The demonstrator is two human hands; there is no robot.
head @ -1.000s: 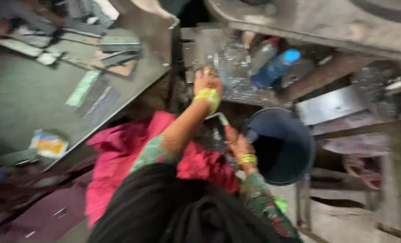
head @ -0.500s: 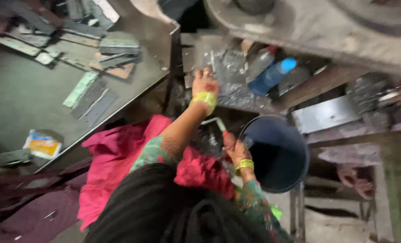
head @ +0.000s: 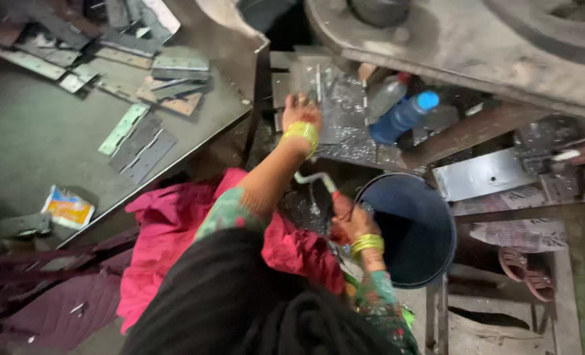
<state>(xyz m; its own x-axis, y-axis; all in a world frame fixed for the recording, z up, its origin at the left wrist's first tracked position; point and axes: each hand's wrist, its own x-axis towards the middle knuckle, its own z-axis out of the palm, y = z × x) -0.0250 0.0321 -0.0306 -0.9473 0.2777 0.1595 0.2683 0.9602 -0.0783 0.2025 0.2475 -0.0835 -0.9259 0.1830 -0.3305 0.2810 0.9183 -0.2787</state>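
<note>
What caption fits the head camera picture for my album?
Left hand reaches to shiny metal plates; right hand holds a small tool beside a dark blue bucket.

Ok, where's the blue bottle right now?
In the head view the blue bottle lies tilted at upper centre-right, beside a clear bottle, just right of the left hand and above the dark bucket.

The right hand [head: 348, 223] covers most of the thin red-handled tool [head: 319, 181]; its grip cannot be judged. The left hand's [head: 300, 112] fingertips blur against the shiny grey metal plates [head: 345, 112].
</note>
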